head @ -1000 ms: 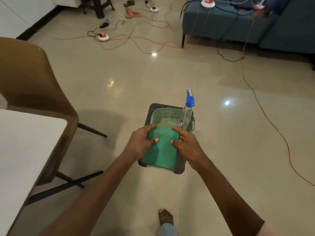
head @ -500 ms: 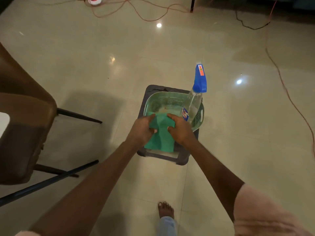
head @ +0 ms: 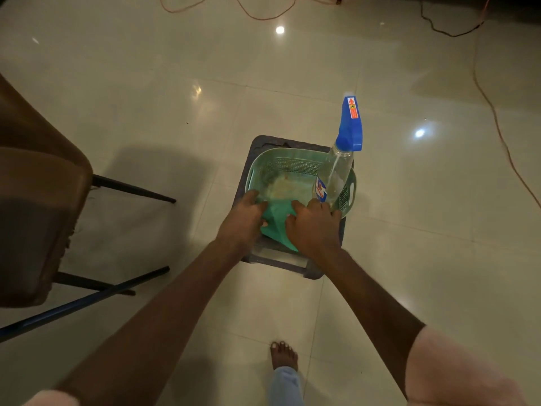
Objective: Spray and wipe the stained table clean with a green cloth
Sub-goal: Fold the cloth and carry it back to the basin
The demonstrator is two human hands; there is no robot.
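Glossy tiled floor (head: 146, 98), seemingly dim room.

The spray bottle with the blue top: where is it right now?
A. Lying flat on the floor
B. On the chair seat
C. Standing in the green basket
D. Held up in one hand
C: the spray bottle stands upright in the far right corner of the green basket, while both hands hold the green cloth.
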